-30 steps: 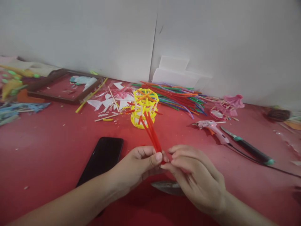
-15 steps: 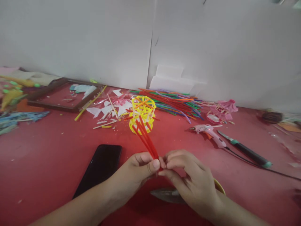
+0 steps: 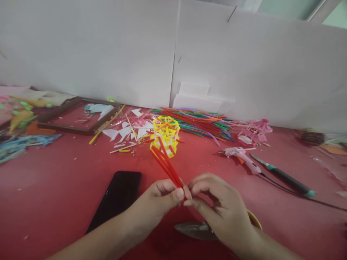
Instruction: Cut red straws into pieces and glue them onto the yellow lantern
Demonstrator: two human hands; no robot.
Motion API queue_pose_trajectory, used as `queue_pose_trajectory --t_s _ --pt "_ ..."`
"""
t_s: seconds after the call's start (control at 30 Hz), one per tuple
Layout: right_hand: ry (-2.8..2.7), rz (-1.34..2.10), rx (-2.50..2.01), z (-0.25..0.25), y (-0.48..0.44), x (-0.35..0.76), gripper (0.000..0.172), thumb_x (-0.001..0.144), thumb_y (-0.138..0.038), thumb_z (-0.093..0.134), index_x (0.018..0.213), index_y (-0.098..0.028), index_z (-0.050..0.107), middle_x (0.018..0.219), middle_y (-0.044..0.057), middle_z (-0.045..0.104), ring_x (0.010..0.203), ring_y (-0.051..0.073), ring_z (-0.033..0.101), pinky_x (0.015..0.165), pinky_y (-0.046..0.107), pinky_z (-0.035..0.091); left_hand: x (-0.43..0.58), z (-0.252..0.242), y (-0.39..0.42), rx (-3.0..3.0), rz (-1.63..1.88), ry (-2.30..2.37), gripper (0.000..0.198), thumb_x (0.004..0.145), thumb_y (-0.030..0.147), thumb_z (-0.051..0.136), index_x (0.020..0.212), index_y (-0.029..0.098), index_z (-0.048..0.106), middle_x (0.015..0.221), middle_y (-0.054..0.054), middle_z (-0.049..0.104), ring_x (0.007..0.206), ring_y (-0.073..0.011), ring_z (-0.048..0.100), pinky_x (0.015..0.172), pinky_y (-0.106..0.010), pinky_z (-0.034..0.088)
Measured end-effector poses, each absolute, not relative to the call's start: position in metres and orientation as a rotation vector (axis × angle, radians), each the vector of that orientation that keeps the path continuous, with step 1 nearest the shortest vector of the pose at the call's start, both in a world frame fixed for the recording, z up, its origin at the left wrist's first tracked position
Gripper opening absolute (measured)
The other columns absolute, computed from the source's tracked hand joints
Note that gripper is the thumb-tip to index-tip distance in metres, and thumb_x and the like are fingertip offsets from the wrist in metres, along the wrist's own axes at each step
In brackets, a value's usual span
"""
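Several red pipe cleaners (image 3: 168,167) fan out up and to the left from my left hand (image 3: 162,200), pinched between its thumb and fingers. My right hand (image 3: 221,202) is closed beside it, its fingertips at the lower end of the bundle; what they grip is too small to tell. Beyond the bundle stands a yellow openwork piece (image 3: 166,126) with orange and red bits. Partly under my right hand lie scissors (image 3: 195,230), one gold handle showing at its right.
A black phone (image 3: 116,198) lies left of my hands. Paper scraps (image 3: 124,130), a brown frame (image 3: 67,128) and coloured pipe cleaners (image 3: 200,122) are behind. To the right are a pink glue gun (image 3: 244,159) with a cord and a dark-handled knife (image 3: 287,178).
The view has tilted up slightly, so table items appear a little lower. Both hands keep nearly the same pose, and the red bundle leans slightly more to the left.
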State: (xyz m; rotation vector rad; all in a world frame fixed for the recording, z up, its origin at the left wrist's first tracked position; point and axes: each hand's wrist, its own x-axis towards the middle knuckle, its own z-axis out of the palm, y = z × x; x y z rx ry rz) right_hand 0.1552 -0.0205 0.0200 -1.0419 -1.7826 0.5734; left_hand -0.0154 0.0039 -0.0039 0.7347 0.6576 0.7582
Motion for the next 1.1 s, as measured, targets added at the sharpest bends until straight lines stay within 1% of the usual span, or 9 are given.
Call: queue_pose_trajectory --t_s 0.1,0.2,0.27,0.47,0.6,0.8,0.93,1.03,1.1 --pt "-1.717 0.823 -1.118 0.023 -0.018 0.154 0.014 0.083 -0.031 0.072 0.075 -0.020 0.070 0.071 0.000 0.069 0.064 0.012 0.066 0.061 0.018 0.055 -0.015 0.002 0.004 0.801 0.793 0.651 0.022 0.068 0.043 0.083 0.067 0.022 0.078 0.069 0.002 0.067 0.074 -0.0127 0.058 0.081 -0.026 0.044" --pt "-1.615 1.219 -1.181 0.022 -0.016 0.155 0.020 0.080 -0.039 0.074 0.077 -0.019 0.075 0.067 0.000 0.071 0.057 0.011 0.066 0.053 0.017 0.053 -0.015 0.008 0.003 0.838 0.794 0.630 0.024 0.070 0.044 0.082 0.064 0.021 0.077 0.068 0.001 0.066 0.072 -0.0132 0.059 0.080 -0.027 0.046" --pt "-1.548 1.354 -1.195 0.021 -0.016 0.156 0.023 0.078 -0.041 0.075 0.076 -0.018 0.076 0.063 0.000 0.071 0.054 0.011 0.064 0.052 0.018 0.053 -0.015 0.009 0.002 0.833 0.788 0.612 0.024 0.070 0.044 0.081 0.065 0.022 0.077 0.068 0.001 0.066 0.070 -0.0132 0.060 0.077 -0.027 0.047" --pt "-1.628 1.042 -1.203 0.022 -0.023 0.152 0.018 0.085 -0.029 0.066 0.071 -0.018 0.072 0.062 -0.001 0.067 0.054 0.009 0.060 0.048 0.016 0.047 -0.016 0.000 0.003 0.756 0.777 0.546 0.018 0.074 0.040 0.080 0.070 0.022 0.078 0.070 0.003 0.068 0.073 -0.0107 0.060 0.077 -0.023 0.045" --pt "-1.698 0.912 -1.166 0.020 -0.027 0.150 0.019 0.088 -0.025 0.063 0.072 -0.018 0.070 0.062 -0.001 0.066 0.056 0.010 0.060 0.051 0.017 0.049 -0.016 -0.002 0.003 0.715 0.749 0.526 0.019 0.073 0.039 0.081 0.072 0.021 0.077 0.070 0.002 0.068 0.074 -0.0107 0.060 0.079 -0.023 0.045" --pt "-1.651 0.781 -1.157 0.013 -0.028 0.147 0.015 0.085 -0.019 0.063 0.070 -0.019 0.067 0.064 -0.001 0.065 0.058 0.011 0.062 0.056 0.019 0.052 -0.011 0.000 0.001 0.707 0.840 0.700 0.022 0.066 0.037 0.086 0.081 0.022 0.080 0.078 -0.002 0.076 0.081 -0.0154 0.066 0.082 -0.026 0.048" --pt "-1.757 0.517 -1.114 0.012 -0.028 0.147 0.018 0.084 -0.014 0.060 0.066 -0.018 0.063 0.061 -0.001 0.061 0.054 0.009 0.057 0.053 0.019 0.047 -0.009 0.002 0.003 0.698 0.925 0.780 0.014 0.061 0.027 0.089 0.069 0.022 0.078 0.072 0.000 0.077 0.070 -0.0120 0.066 0.076 -0.023 0.050" --pt "-1.753 0.504 -1.137 0.012 -0.026 0.147 0.020 0.084 -0.014 0.060 0.065 -0.018 0.062 0.060 -0.002 0.060 0.053 0.009 0.057 0.052 0.019 0.047 -0.009 0.002 0.003 0.751 0.963 0.880 0.014 0.058 0.025 0.090 0.067 0.022 0.079 0.068 -0.001 0.077 0.072 -0.0149 0.068 0.076 -0.025 0.052" --pt "-1.742 0.523 -1.151 0.011 -0.025 0.146 0.020 0.084 -0.014 0.060 0.065 -0.018 0.062 0.060 -0.002 0.061 0.053 0.009 0.058 0.052 0.019 0.047 -0.010 0.003 0.002 0.843 0.960 0.941 0.011 0.062 0.026 0.087 0.069 0.022 0.080 0.070 -0.002 0.078 0.075 -0.0174 0.069 0.077 -0.027 0.053"
